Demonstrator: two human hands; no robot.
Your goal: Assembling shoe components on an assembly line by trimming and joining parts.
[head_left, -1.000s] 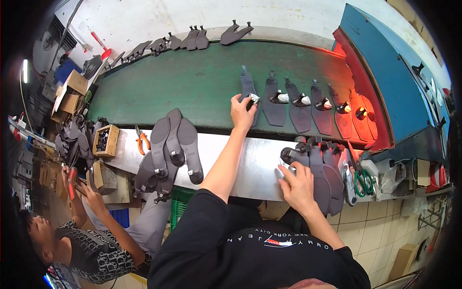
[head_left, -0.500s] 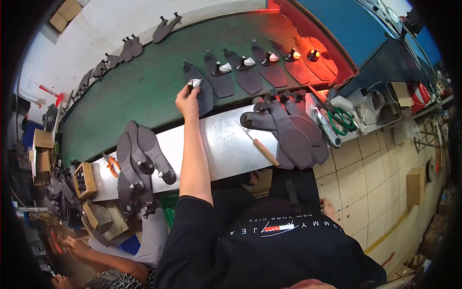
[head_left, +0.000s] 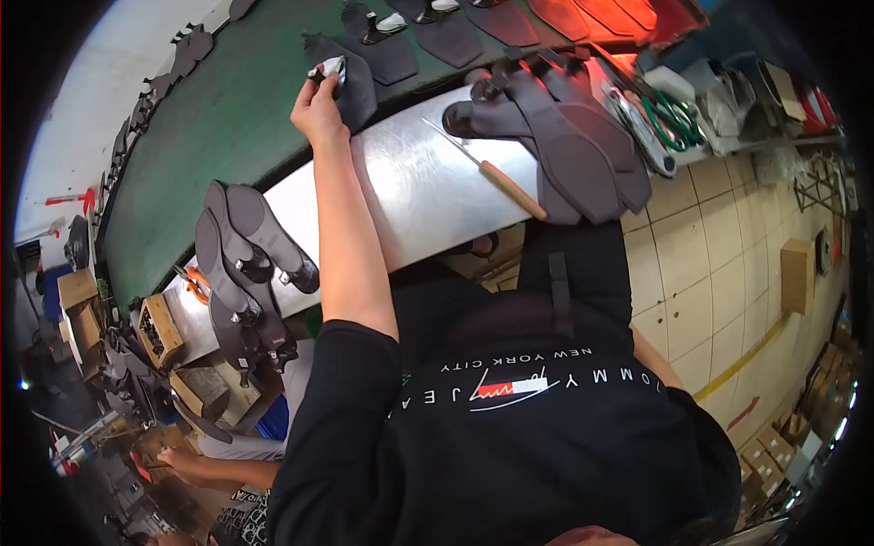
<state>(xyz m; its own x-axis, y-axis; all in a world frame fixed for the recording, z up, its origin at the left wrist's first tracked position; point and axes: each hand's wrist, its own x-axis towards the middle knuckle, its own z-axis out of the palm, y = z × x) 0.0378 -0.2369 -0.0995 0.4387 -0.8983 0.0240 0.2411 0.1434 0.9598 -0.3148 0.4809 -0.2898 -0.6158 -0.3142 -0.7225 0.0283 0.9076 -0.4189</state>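
Note:
My left hand (head_left: 319, 109) reaches out over the green belt (head_left: 218, 123). Its thumb and fingers pinch a small dark strap with a white wrapping (head_left: 334, 69), which sits on a dark sandal sole (head_left: 358, 91) lying on the belt. The fingers cover part of the strap. Of my right arm only a piece of forearm (head_left: 657, 355) shows beside the black shirt; the hand itself is hidden. Farther right along the belt lie more dark soles (head_left: 446, 38) with white-wrapped straps, several of them lit red.
A metal ledge (head_left: 410, 196) carries a wooden-handled awl (head_left: 512, 188), piled soles (head_left: 587, 159), green-handled scissors (head_left: 674, 123) and a utility knife (head_left: 648, 147). At left are sandals (head_left: 223, 259), orange pliers (head_left: 195, 285) and a wooden box (head_left: 160, 333). A co-worker's hand (head_left: 182, 462) shows lower left.
The view has shifted, so the bench and belt appear higher. My left hand stays at the same sandal's strap. My right hand, visible by my side before, has dropped out of sight.

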